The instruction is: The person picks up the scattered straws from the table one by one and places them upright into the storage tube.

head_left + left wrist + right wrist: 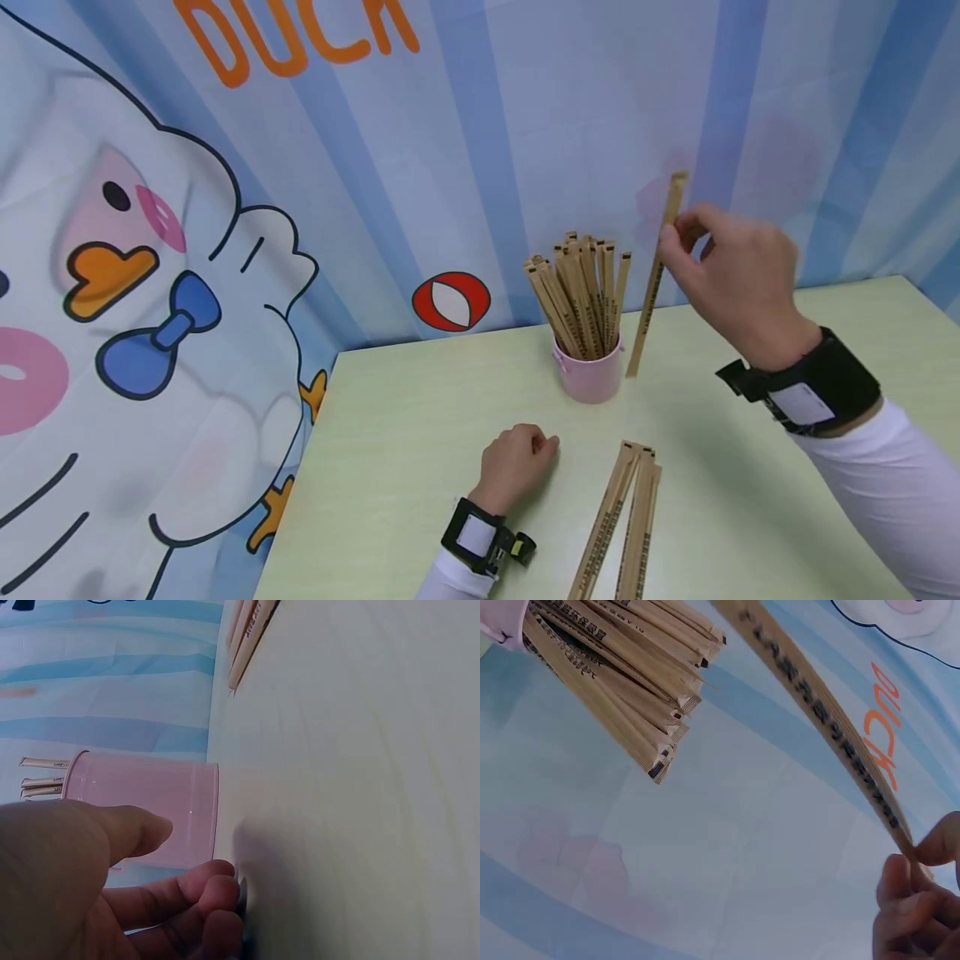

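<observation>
My right hand [750, 275] pinches a slim brown paper-wrapped stick [825, 720] near its upper end, and the stick hangs almost upright just right of the pink bucket [592, 382]. Dark printing runs along its wrapper; what is inside is hidden. Several similar wrapped sticks [585, 292] stand in the bucket, fanning out above its rim. With fingers loosely curled and nothing in them, my left hand [516, 467] rests on the table in front of the bucket. In the left wrist view its thumb [139, 829] appears before the pink bucket's side [161, 795].
More wrapped sticks [618, 517] lie on the pale green table [390, 467] near its front, in two groups spread like a narrow V. Behind the table hangs a blue striped cloth [360, 208] with a cartoon duck on the left.
</observation>
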Tool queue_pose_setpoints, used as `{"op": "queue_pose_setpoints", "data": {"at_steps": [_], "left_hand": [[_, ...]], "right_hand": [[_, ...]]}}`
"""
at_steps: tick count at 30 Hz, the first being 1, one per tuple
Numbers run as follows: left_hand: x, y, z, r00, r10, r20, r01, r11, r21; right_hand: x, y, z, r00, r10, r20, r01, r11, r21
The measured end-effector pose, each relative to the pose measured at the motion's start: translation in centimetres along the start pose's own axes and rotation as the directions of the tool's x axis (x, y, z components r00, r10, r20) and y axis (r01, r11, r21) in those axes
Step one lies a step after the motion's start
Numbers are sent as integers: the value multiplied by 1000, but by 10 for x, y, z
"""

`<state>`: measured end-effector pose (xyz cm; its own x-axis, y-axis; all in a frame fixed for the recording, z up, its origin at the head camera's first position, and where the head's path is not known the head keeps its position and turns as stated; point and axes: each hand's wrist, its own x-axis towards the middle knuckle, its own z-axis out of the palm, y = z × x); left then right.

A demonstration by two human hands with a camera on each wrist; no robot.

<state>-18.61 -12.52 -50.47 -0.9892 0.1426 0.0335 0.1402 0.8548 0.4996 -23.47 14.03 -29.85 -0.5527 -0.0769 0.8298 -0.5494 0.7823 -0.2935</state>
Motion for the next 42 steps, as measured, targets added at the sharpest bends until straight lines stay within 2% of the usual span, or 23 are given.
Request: {"op": "queue_pose_setpoints", "data": {"at_steps": [6,10,16,21,25,30,33,42], "left_hand": [[-1,0,-1,1000,8,-8,-8,1000,-12],[-1,0,-1,1000,6,-5,-6,1000,-12],[-1,1,-2,1000,3,-5,-3,1000,-12],[-1,0,-2,1000,14,-19,-14,1000,-10],[-1,0,-1,1000,17,-25,-17,1000,-10],[-1,-1,0,1000,14,-16,-14,1000,-5],[-1,0,-1,1000,17,-16,-17,1000,-6],[-1,-1,0,999,23,-23,-23,1000,-1]], "right_hand": [[17,5,32,992,-36,-119,41,998,39],[17,12,55,992,-39,-120,45,998,47],[5,23,84,1000,-4,4,3,1000,25],[-11,27,102,991,24,132,-21,999,-27],[-21,27,113,965,75,251,-62,996,-58],[-29,28,122,915,142,377,-108,988,-108],[-34,29,125,901,153,407,-112,986,-124],[-37,27,126,898,162,409,-116,984,-136]]}}
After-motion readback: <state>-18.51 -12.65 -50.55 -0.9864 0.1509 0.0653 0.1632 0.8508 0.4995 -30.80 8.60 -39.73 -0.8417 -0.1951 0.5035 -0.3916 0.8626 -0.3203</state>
